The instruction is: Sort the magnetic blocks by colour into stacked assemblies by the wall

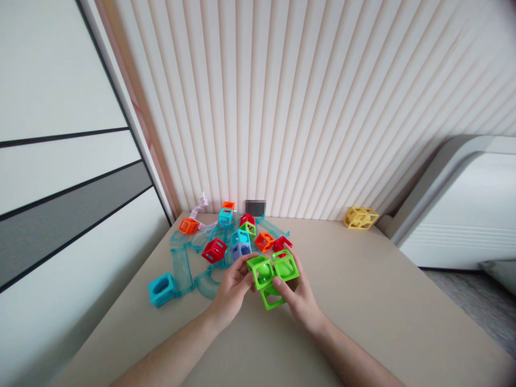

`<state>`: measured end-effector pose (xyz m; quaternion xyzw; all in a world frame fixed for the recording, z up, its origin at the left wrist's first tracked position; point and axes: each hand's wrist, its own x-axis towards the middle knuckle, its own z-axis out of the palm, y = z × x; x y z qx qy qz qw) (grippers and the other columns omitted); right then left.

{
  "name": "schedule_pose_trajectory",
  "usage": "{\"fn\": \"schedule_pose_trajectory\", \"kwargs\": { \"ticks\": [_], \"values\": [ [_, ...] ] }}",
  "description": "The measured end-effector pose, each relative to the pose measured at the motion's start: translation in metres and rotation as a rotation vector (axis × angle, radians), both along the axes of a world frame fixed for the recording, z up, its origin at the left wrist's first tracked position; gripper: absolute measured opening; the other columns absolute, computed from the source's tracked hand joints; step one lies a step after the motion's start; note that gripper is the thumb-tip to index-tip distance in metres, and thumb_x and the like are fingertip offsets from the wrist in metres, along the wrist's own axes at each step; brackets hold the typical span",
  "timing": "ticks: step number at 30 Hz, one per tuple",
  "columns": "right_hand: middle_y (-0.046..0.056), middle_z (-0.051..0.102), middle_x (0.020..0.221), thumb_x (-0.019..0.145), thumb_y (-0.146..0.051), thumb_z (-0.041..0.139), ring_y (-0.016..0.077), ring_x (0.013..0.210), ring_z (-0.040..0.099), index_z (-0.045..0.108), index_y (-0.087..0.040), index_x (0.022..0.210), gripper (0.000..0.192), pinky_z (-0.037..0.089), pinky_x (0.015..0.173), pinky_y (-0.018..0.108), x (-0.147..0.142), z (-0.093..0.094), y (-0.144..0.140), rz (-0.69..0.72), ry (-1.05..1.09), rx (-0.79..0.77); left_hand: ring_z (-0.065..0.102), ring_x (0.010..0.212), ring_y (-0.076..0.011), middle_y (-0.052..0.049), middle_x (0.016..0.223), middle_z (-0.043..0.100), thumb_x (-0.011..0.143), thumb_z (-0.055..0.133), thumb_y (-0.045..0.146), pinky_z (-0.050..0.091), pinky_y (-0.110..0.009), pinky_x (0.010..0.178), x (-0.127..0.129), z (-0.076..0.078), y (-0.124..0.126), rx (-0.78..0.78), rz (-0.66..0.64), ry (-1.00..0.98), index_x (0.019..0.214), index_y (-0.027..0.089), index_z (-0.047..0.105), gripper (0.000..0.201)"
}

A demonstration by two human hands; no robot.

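Green blocks (273,277): three stuck together, held just above the table (363,279).
Left hand (231,287): reaches in from the left, fingers curled on the green blocks.
Right hand (300,293): fingers wrapped round the right side.
Behind: a pile of colored blocks (226,242).

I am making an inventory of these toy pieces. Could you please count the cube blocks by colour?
Green, held in both hands: 3
Small green in the pile: 1
Red: 3
Orange: 3
Blue or teal: 4
Yellow: 1
Total: 15; the pile may hide more.
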<state>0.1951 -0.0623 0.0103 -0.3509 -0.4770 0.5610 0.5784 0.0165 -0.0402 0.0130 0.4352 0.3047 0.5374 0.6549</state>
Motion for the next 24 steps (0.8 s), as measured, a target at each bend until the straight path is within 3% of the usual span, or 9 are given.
{"fn": "schedule_pose_trajectory", "kwargs": {
  "ticks": [9, 12, 17, 24],
  "values": [
    [0.008, 0.072, 0.11, 0.084, -0.052, 0.075, 0.0249, 0.096, 0.07, 0.057, -0.025, 0.121, 0.049, 0.059, 0.08, 0.037, 0.0, 0.005, 0.004, -0.058, -0.014, -0.034, 0.051, 0.063, -0.0095, -0.001, 0.081, 0.066, 0.079, 0.08, 0.05, 0.041, -0.022, 0.058, 0.0, 0.007, -0.002, -0.057, 0.019, -0.141, 0.116, 0.02, 0.069, 0.049],
    [0.006, 0.073, 0.104, 0.087, -0.05, 0.073, 0.0217, 0.085, 0.071, 0.054, -0.025, 0.127, 0.051, 0.059, 0.074, 0.034, 0.001, 0.002, 0.007, -0.085, 0.026, -0.049, 0.054, 0.065, -0.0108, 0.0, 0.081, 0.065, 0.079, 0.081, 0.048, 0.043, -0.023, 0.06, 0.001, 0.01, -0.004, -0.058, 0.03, -0.158, 0.121, 0.022, 0.065, 0.051],
    [0.005, 0.073, 0.106, 0.087, -0.049, 0.074, 0.0224, 0.088, 0.07, 0.041, -0.029, 0.145, 0.069, 0.059, 0.077, 0.035, 0.001, 0.005, 0.009, -0.134, 0.046, -0.058, 0.059, 0.068, -0.0113, 0.002, 0.09, 0.068, 0.077, 0.084, 0.041, 0.047, -0.022, 0.059, 0.003, 0.014, -0.007, -0.084, 0.081, -0.146, 0.121, 0.028, 0.057, 0.053],
    [0.005, 0.073, 0.107, 0.085, -0.047, 0.077, 0.0225, 0.093, 0.069, 0.043, -0.029, 0.145, 0.071, 0.058, 0.083, 0.036, -0.001, 0.01, 0.005, -0.121, 0.026, -0.032, 0.06, 0.061, -0.0112, 0.005, 0.086, 0.068, 0.081, 0.08, 0.043, 0.049, -0.02, 0.049, 0.001, 0.009, -0.006, -0.075, 0.08, -0.131, 0.113, 0.03, 0.052, 0.044]
  ]
}}
